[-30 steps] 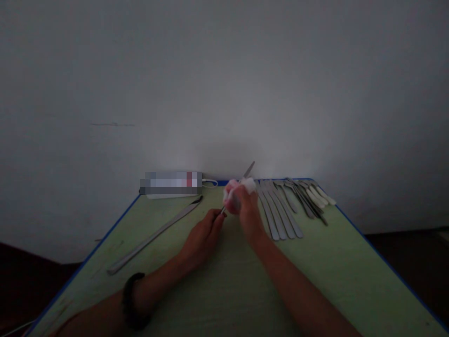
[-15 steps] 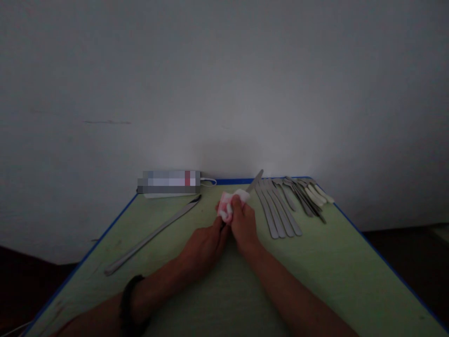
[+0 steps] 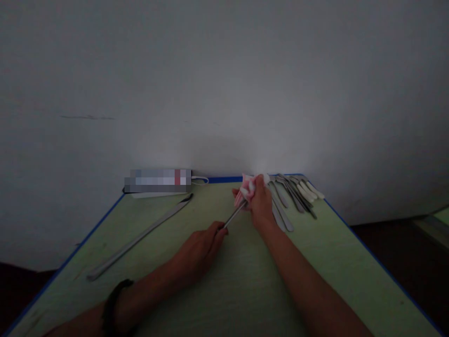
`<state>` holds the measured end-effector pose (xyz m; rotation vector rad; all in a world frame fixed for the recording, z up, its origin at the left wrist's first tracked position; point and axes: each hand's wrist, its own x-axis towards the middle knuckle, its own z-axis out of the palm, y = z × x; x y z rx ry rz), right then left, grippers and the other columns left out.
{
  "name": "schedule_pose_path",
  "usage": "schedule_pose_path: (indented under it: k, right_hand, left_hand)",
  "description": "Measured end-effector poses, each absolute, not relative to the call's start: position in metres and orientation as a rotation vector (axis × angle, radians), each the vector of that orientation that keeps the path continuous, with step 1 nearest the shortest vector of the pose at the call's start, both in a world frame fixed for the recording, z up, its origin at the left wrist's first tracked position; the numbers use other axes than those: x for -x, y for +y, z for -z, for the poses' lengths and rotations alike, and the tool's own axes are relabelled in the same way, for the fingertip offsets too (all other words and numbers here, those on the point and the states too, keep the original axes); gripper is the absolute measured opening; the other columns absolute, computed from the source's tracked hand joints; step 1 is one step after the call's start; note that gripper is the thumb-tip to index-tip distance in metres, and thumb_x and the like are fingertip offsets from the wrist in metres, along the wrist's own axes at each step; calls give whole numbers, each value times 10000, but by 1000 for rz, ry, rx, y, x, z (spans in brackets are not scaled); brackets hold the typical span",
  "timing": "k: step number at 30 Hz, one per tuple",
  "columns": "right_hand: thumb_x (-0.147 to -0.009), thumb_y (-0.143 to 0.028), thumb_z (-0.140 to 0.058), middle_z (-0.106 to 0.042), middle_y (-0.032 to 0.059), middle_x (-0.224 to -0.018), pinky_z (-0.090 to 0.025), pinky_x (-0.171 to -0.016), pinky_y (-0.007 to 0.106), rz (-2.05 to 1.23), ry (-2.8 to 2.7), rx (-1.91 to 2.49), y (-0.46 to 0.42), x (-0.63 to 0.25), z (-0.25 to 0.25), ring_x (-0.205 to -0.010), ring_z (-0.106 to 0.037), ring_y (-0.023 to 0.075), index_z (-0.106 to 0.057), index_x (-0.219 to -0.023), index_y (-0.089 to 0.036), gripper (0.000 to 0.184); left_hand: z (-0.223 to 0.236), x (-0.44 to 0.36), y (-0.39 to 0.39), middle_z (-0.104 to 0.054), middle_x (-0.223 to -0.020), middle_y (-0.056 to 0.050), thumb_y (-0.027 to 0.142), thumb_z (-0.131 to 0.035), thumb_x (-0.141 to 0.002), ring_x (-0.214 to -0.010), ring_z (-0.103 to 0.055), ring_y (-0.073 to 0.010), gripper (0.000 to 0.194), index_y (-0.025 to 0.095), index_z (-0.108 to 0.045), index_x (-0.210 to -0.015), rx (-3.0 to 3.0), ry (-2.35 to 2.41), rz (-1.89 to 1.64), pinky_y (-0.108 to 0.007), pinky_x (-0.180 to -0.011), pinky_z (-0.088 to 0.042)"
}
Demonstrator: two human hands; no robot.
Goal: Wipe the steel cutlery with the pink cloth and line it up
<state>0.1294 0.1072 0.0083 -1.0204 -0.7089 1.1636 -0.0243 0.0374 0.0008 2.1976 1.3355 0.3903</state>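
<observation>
My left hand (image 3: 205,245) is closed on the handle end of a metal table knife (image 3: 234,216), which slants up and to the right. My right hand (image 3: 262,206) grips a crumpled pink and white cloth (image 3: 245,189) wrapped around the knife farther along. The cloth and fingers hide the blade. Just past my right hand lie steel knives (image 3: 286,220) side by side, partly covered by the hand. To the left, another long knife (image 3: 140,238) lies diagonally by itself on the green table (image 3: 168,299).
Forks and spoons (image 3: 294,194) lie in a loose group at the back right, beside several white-handled pieces of cutlery (image 3: 310,189). A blurred-out box-like object (image 3: 157,181) with a white cord (image 3: 201,179) stands at the back left. A grey wall (image 3: 224,84) rises behind the table.
My right hand has slid the cloth up and away along the knife, baring its handle. My left hand keeps hold of the handle end. The blade tip that showed before is now hidden.
</observation>
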Motion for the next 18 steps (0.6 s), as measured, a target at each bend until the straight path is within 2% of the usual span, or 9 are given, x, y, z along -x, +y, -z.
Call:
schedule_pose_path:
  k: [6,12,18]
  right_hand:
    - [-835,-615,-367,-517,-28,-464,-455,-395,206,-1174,-712,1061,102,-114,0,-428,-602,140,-564,-802,-166,491]
    - [-850,-603,-343,-616,14,-537,-483,-411,239,-1221,-661,1035,110,-123,1,-442,-621,153,-570,-860,-165,494]
    - [-887,-473,-351,-628,28,-541,-457,-398,221,-1144,-550,1015,125,-162,-11,-458,-626,157,-555,-822,-154,385]
  left_hand:
    - [3,23,39,-688,-844,-63,350,-204,-946,-747,-661,-211,366,185,-515,-1048,-2225,1399,-356,-313,-715,-469]
    - [6,24,40,-685,-805,-61,363,-192,-947,-677,-658,-205,389,189,-499,-1112,-2257,1402,-298,-303,-670,-464]
    - [5,26,37,-668,-837,-63,372,-190,-954,-675,-639,-198,409,182,-513,-1120,-2287,1334,-307,-308,-689,-444]
